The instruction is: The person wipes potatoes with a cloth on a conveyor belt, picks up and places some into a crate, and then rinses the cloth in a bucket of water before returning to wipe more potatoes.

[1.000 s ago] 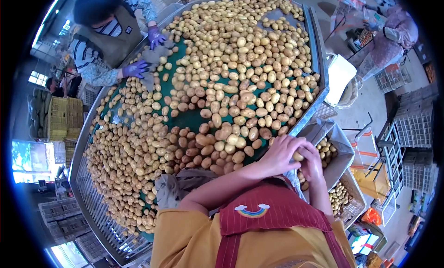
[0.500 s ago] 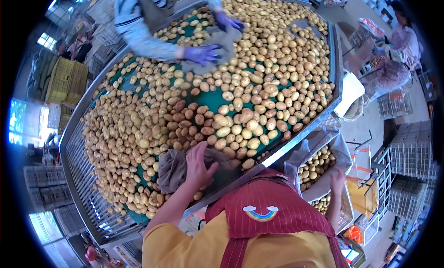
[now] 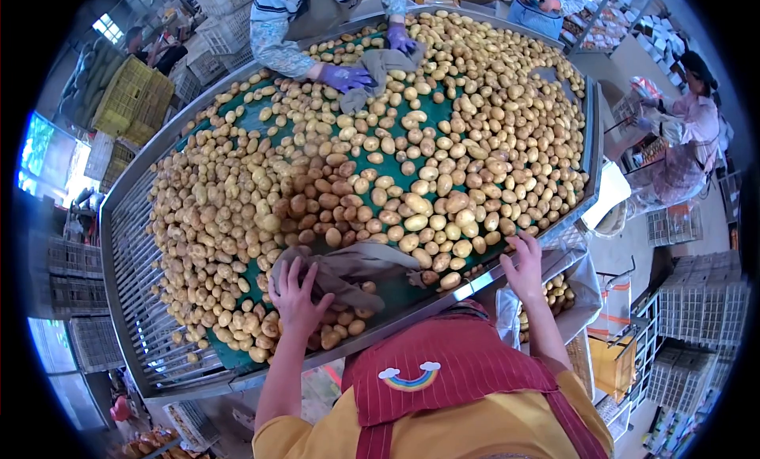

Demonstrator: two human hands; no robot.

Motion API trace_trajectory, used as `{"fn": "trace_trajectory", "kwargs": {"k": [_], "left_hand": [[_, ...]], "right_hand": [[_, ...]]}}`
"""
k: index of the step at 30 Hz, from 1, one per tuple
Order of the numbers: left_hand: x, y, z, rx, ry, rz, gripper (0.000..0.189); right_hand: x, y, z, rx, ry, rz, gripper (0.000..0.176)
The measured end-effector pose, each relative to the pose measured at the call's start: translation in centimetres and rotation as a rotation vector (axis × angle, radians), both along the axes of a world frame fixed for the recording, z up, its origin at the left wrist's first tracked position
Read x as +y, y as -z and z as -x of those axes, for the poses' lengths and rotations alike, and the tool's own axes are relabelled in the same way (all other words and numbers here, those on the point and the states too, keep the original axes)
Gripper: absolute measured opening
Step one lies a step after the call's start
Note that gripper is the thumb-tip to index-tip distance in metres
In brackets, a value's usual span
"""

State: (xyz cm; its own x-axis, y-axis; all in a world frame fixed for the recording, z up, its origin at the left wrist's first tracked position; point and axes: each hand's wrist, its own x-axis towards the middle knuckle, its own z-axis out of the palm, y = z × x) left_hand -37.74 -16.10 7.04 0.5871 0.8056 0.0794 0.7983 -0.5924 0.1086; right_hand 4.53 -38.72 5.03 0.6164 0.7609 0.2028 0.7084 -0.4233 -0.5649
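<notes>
Conceivably, a hard sweep could knock potatoes (image 3: 412, 174) over the near rim of the bench (image 3: 134, 261), since the left hand (image 3: 297, 297) presses, fingers spread, on the crumpled grey-brown cloth (image 3: 348, 267) at that edge, while the right hand (image 3: 524, 267) rests open and empty on the near right rim.

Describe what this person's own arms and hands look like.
Both the left hand and right hand are bare, with no gloves. The yellow sleeves are short, beside a red pinstriped apron with a rainbow patch.
</notes>
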Motion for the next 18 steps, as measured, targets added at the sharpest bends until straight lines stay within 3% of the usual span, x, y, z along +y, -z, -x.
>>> {"fn": "trace_trajectory", "kwargs": {"k": [4,8,9,12,16,18], "left_hand": [[2.6,0.7,0.8,-0.062,-0.095,0.146,0.083],[4.4,1.4,0.1,0.039,-0.039,0.15,0.073],[4.7,1.6,0.0,-0.009,0.009,0.081,0.057],[5.2,2.9,0.1,-0.051,0.034,0.079,0.043],[5.0,3.6,-0.5,-0.245,0.03,0.029,0.031],[4.4,3.2,-1.2,-0.423,-0.086,0.114,0.027]], "right_hand": [[4.3,-1.0,3.3,-0.085,-0.141,0.004,0.042],[6.0,-1.7,6.7,-0.024,-0.245,0.037,0.04],[5.9,-1.7,7.0,-0.031,-0.248,0.064,0.041],[4.6,-1.3,6.9,-0.064,-0.23,0.117,0.041],[1.9,1.2,3.4,-0.152,-0.125,0.112,0.048],[0.9,1.9,2.0,-0.184,-0.106,0.104,0.048]]}}
